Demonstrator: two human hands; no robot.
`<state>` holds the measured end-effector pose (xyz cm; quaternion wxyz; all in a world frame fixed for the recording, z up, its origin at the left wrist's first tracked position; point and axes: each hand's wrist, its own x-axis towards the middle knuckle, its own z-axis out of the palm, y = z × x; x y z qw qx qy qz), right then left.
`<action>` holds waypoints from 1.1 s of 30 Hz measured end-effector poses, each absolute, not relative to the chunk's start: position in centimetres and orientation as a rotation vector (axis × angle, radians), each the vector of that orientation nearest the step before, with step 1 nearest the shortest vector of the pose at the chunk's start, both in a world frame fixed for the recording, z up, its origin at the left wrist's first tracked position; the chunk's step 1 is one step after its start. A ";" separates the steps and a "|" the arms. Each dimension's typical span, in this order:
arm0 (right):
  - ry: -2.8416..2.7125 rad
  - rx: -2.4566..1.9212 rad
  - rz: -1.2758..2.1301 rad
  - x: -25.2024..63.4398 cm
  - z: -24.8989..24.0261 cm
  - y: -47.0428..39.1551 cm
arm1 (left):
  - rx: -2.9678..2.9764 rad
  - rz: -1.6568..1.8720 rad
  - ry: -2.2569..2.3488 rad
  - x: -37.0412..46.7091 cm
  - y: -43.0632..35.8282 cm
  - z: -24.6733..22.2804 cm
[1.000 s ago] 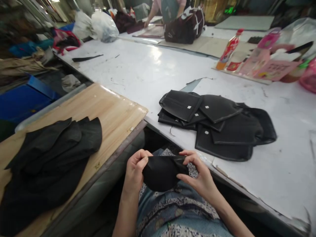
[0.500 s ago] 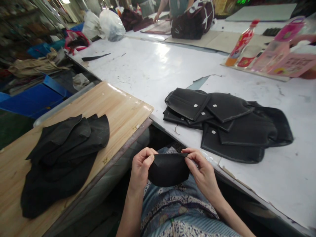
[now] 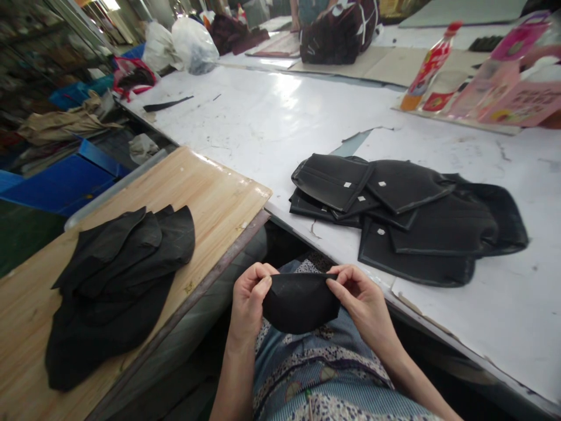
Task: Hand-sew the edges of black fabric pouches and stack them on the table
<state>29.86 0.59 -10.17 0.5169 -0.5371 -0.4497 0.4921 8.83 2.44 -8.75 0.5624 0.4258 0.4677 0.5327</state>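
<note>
Above the lap of the seated person, between a wooden board [image 3: 223, 187] and a white table [image 3: 245, 134], a small black piece of material [image 3: 302, 304] is stretched with its straight edge uppermost and its curved edge hanging. The left hand [image 3: 250, 295] pinches one upper corner, thumb closed against the bent fingers; the right hand [image 3: 362, 298] nips the other corner in the same way, with no gap visible at the thumb tip. On the board lies an overlapping heap of black pieces [image 3: 118, 286]. Across the table's near edge are stacked pouch-like black items [image 3: 394, 222], some with small white squares; their insides cannot be seen.

Farther right, on a flat sheet, stands a red-capped bottle [image 3: 432, 67], orange showing in its lower part. Just beside it is a clear cup [image 3: 445, 85] with a red label, then a pink box [image 3: 526, 102] with something white at its top. At the table's far left, a red bag [image 3: 131, 76] gapes around dark material; a pale plastic bag [image 3: 193, 44] bulges near it, its contents unclear.
</note>
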 end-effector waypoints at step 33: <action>-1.669 -1.085 0.953 29.5 -10.6 1.9 | 1.705 0.780 1.342 9.5 2.6 -6.7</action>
